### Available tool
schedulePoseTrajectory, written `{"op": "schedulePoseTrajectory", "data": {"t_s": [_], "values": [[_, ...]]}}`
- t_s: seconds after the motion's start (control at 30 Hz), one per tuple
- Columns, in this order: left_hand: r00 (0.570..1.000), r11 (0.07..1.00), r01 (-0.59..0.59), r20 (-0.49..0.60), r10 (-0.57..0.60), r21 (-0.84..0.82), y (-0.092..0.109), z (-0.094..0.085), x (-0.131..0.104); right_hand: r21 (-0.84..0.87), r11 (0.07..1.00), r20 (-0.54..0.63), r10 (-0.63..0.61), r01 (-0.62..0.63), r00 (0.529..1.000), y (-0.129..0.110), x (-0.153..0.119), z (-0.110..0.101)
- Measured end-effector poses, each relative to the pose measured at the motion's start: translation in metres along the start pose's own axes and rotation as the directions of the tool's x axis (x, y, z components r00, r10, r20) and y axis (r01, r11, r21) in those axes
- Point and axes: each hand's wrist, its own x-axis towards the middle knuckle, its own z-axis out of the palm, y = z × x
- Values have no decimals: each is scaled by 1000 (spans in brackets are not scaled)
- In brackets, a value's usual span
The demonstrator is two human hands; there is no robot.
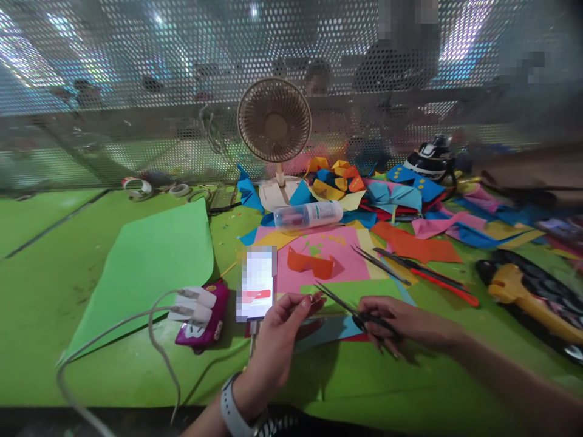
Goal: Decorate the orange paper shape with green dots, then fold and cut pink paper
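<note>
Wears a pale watch band [234, 406] on the left wrist, nearest the view. Pinches a tiny scrap [316, 298], too small to identify, between thumb and fingertips of the left hand [283, 328], above the paper layers; could lose it among the clutter by loosening the pinch. Grips dark-handled scissors [357, 314] in the right hand [403, 315], with blade tips just beside the left fingertips; could nick skin or overcut by closing the blades without a clear view. To the left, includes a lit smartphone [257, 285] with a charging cable [252, 341] at its near end; risks snagging it with the left wrist. Beyond, on a pink sheet [346, 267], includes an orange paper cutout [311, 264]; could crush it by reaching forward carelessly. To the right, includes metal tweezers [392, 271]; could prick the right hand on the points. Farther back, includes a bottle [310, 215] on its side; could roll if bumped. Behind, includes a desk fan [274, 121]; could scatter light paper through a draught.
</note>
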Motion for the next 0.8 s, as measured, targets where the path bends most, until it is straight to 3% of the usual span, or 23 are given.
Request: {"op": "schedulePoseTrajectory", "data": {"t_s": [0.27, 0.53, 0.8], "values": [[1000, 992, 16, -25, -19, -121, -10, -3, 8, -43, 996, -52, 82, -84, 995, 5, 0, 9], [998, 992, 42, -43, -48, -123, -9, 1, 6, -93, 996, -87, 8, -16, 996, 12, 7, 16], [998, 990, 52, -41, -58, -134, -13, 0, 7, -79, 997, -60, 15, -19, 998, 15, 8, 15]]}}
